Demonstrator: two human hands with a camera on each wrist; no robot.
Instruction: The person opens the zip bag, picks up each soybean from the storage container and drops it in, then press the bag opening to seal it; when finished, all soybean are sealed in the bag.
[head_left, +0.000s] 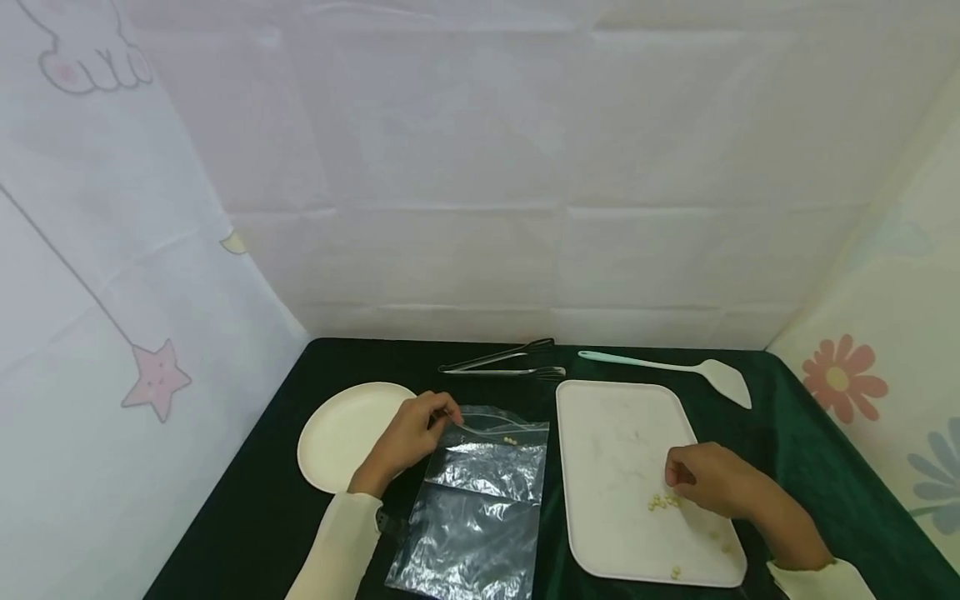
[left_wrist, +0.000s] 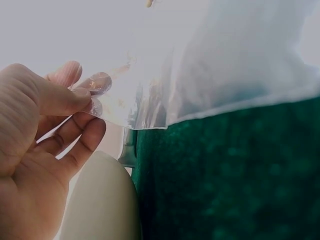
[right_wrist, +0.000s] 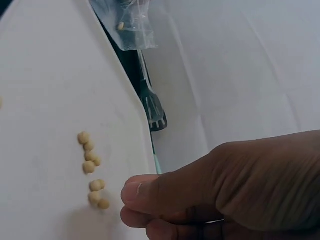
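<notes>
A clear zip bag [head_left: 483, 508] lies flat on the dark green cloth, with a few pale yellow beans [head_left: 511, 441] near its top. My left hand [left_wrist: 55, 130] pinches the bag's top left corner between thumb and fingers, lifting that edge a little. To the right, a white tray [head_left: 615, 467] bears several loose soybean-like beans [right_wrist: 90, 155]. Above the tray's right side hovers my right hand [head_left: 708, 479], fingers curled and the thumb close to the index finger. Whether a bean is hidden between those fingertips cannot be seen.
A cream oval plate [head_left: 337, 437] stands left of the bag, partly behind the left forearm. Metal tongs [head_left: 495, 360] with slotted ends lie behind the bag. Behind the tray rests a white spatula [head_left: 726, 382] with a mint handle. White cloth walls [head_left: 450, 167] enclose the table.
</notes>
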